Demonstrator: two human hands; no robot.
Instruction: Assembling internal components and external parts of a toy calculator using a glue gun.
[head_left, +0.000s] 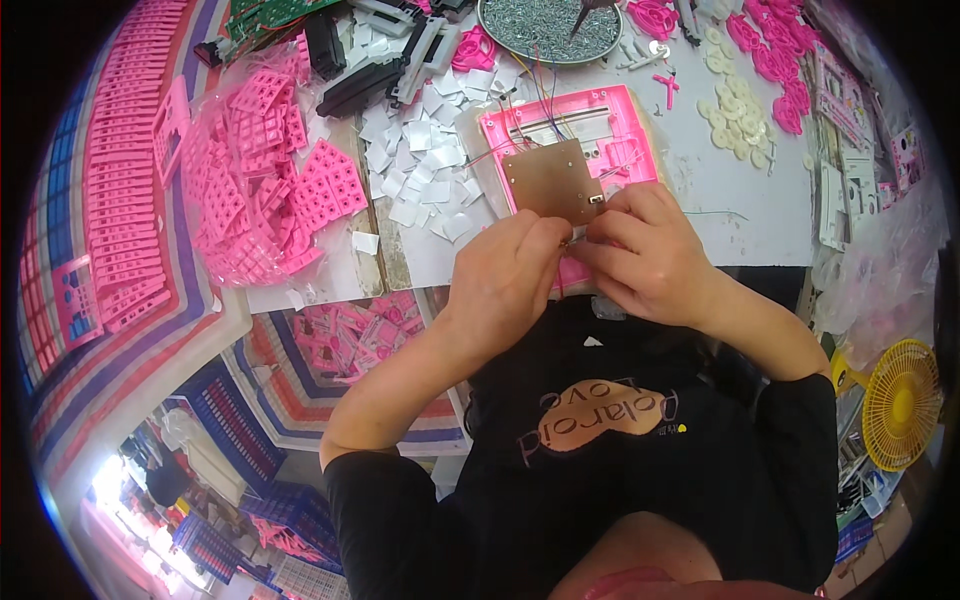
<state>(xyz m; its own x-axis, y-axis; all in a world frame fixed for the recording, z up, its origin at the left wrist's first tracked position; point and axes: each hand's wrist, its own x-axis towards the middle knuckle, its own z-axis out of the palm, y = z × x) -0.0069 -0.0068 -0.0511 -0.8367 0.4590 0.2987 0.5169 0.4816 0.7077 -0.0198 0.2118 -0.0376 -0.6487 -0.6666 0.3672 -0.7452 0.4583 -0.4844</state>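
A pink plastic casing (618, 112) lies open in front of me at the table's near edge. Over its left part sits a brown circuit board (545, 182), with thin coloured wires running up from behind it. My left hand (505, 268) and my right hand (648, 255) meet at the board's near edge, fingertips pinched close together. Something tiny may be between them, but the fingers hide it. Metal strips and small white parts show inside the casing beyond the board.
White square pieces (425, 165) lie scattered left of the casing, beside bagged pink keypads (265, 170). Black-and-grey plastic parts (370, 65) and a round tray of screws (550, 35) stand behind. Cream discs (738, 118) and pink cord bundles (775, 50) lie right; a yellow fan (902, 405) stands lower right.
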